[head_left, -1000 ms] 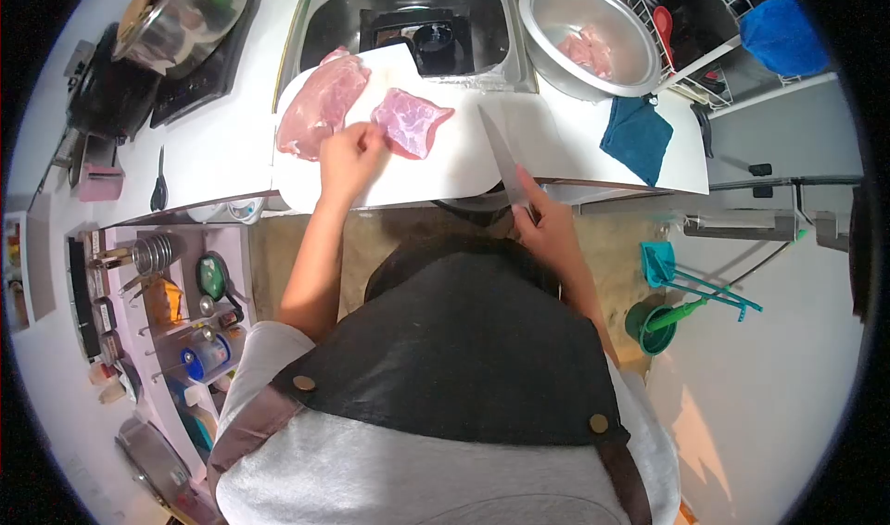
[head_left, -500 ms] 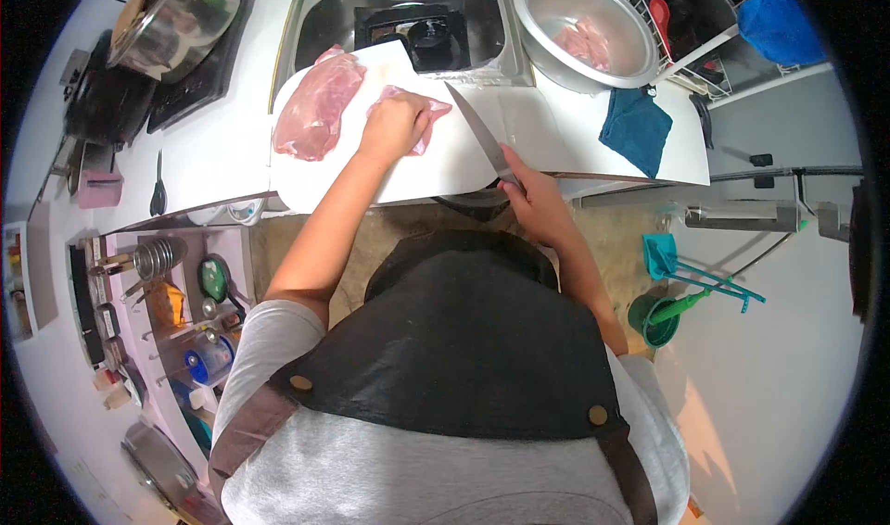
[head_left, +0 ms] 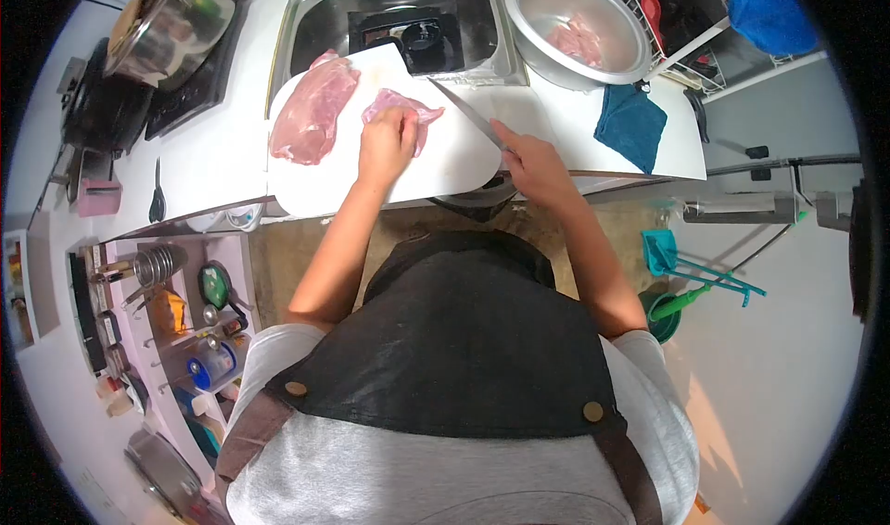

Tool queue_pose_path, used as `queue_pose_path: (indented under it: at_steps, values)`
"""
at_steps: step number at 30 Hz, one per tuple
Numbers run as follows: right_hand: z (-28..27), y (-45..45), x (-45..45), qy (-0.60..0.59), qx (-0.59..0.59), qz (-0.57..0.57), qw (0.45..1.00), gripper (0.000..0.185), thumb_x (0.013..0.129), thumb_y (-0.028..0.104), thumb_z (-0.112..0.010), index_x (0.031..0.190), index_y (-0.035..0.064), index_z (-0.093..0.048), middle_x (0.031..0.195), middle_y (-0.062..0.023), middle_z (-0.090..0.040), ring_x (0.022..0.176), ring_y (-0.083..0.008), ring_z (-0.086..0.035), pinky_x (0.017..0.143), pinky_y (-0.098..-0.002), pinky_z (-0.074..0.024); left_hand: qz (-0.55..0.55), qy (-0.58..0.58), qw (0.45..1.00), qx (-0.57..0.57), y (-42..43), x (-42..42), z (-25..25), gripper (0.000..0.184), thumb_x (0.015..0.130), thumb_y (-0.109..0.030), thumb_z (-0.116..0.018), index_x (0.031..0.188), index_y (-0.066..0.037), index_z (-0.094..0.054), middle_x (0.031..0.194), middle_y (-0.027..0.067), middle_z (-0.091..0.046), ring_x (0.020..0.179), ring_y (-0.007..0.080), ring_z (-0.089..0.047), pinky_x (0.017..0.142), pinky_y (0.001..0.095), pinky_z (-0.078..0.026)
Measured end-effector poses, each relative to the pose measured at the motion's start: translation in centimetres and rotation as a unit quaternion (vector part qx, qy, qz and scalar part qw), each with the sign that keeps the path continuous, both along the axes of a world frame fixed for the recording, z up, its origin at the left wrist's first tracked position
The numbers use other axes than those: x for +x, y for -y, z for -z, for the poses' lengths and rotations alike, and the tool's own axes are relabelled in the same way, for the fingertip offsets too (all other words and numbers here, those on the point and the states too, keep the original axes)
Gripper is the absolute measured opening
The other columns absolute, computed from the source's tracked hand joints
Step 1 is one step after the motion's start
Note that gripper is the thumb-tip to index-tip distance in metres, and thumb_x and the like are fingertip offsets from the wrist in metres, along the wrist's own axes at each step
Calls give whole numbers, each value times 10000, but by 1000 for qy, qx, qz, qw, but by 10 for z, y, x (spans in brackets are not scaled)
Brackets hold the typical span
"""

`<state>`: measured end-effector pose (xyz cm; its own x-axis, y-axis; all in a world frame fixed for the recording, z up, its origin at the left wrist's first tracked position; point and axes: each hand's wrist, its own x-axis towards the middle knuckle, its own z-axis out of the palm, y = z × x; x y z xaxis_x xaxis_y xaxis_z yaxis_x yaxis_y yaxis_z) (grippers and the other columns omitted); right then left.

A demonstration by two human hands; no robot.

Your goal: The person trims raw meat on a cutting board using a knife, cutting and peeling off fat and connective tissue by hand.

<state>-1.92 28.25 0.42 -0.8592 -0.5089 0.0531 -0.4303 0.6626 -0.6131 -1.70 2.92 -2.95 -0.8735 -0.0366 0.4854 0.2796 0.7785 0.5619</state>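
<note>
On the white cutting board (head_left: 445,173) lie a large slab of raw meat (head_left: 315,110) at the left and a smaller piece of raw meat (head_left: 402,106) in the middle. My left hand (head_left: 389,145) rests on the near side of the small piece, its fingers curled and closed on it; the fingertips are partly hidden. At the board's right edge my right hand (head_left: 535,165) grips the handle of a kitchen knife (head_left: 468,115). The blade points up and to the left, its tip just right of the small piece and apart from it.
Behind the board is a steel sink (head_left: 505,48) with a black tray (head_left: 445,38) inside. A metal bowl (head_left: 528,25) with cut meat stands to its right, beside a blue cloth (head_left: 630,128). Scissors (head_left: 158,201) lie at the left, near a glass pot (head_left: 176,29).
My left hand has shifted slightly down and left, uncovering more of the small piece. The knife has moved left, its blade tilting flatter, and my right forearm has swung outward.
</note>
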Motion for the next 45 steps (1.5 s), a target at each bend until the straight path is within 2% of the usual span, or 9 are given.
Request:
queue_pose_path:
  at_steps: [6, 10, 14, 22, 25, 27, 30, 33, 45]
  values:
    - [1, 20, 1, -11, -9, 7, 1000, 503, 855, 75, -487, 1354, 104, -428, 881, -213, -599, 829, -386, -563, 768, -442, -438, -27, 14, 1000, 5, 2, -2, -13, 155, 840, -151, -614, 821, 1, -634, 767, 162, -635, 649, 302, -606, 612, 362, -488]
    - [-4, 26, 4, 1, 6, 26, 1000, 487, 862, 86, -478, 1347, 94, -432, 863, -218, -599, 818, -397, -561, 757, -454, -436, 43, 19, 999, -7, -3, -8, -25, 130, 802, -132, -630, 808, -2, -637, 760, 170, -636, 685, 326, -610, 647, 397, -493]
    - [-10, 21, 12, 3, 57, 52, 997, 475, 876, 103, -475, 1346, 173, -455, 851, -191, -567, 796, -367, -559, 730, -455, -439, 35, 88, 993, -70, -12, -10, -28, 95, 773, -84, -617, 791, 3, -651, 770, 185, -647, 694, 357, -620, 657, 419, -495]
    - [-6, -4, 21, -30, 108, 95, 989, 463, 880, 90, -453, 1279, 313, -532, 898, -117, -537, 852, -301, -563, 753, -448, -455, 23, 59, 996, -55, -8, -14, -13, 126, 809, -110, -597, 803, 0, -657, 768, 197, -641, 692, 343, -628, 648, 408, -491]
    - [-2, -13, 24, -99, 189, 125, 969, 482, 855, 65, -477, 1224, 358, -576, 901, -73, -532, 880, -249, -541, 780, -457, -410, 36, 68, 997, -16, -5, -13, -16, 137, 816, -123, -596, 819, -2, -660, 761, 198, -637, 705, 342, -629, 656, 407, -488]
    - [0, -19, 26, -250, 202, 131, 938, 528, 798, 46, -512, 1182, 397, -604, 910, -42, -528, 852, -210, -540, 747, -419, -389, 44, 78, 996, 4, 0, -15, -20, 146, 814, -117, -586, 837, 5, -663, 760, 210, -634, 729, 358, -628, 671, 418, -485]
    - [-4, -28, 19, -276, 172, 77, 942, 525, 780, 47, -514, 1154, 400, -623, 902, -23, -523, 854, -194, -524, 752, -400, -350, 103, 88, 991, -17, 12, -29, -27, 144, 840, -139, -608, 845, -2, -654, 726, 183, -624, 637, 311, -610, 602, 376, -469]
    - [6, -21, 7, -286, 121, 31, 950, 538, 766, 35, -511, 1139, 405, -629, 892, -10, -515, 856, -192, -512, 733, -382, -330, 176, 224, 957, -57, 14, -43, -46, 123, 844, -107, -594, 836, 8, -637, 694, 173, -605, 608, 291, -571, 597, 371, -446]
    - [24, 29, -20, -295, 83, -13, 952, 576, 769, 0, -479, 1151, 408, -619, 928, 1, -516, 865, -200, -481, 755, -386, -323, 220, 130, 954, -156, 5, -57, -36, 19, 720, 6, -568, 726, -7, -581, 711, 185, -597, 714, 358, -580, 675, 413, -452]
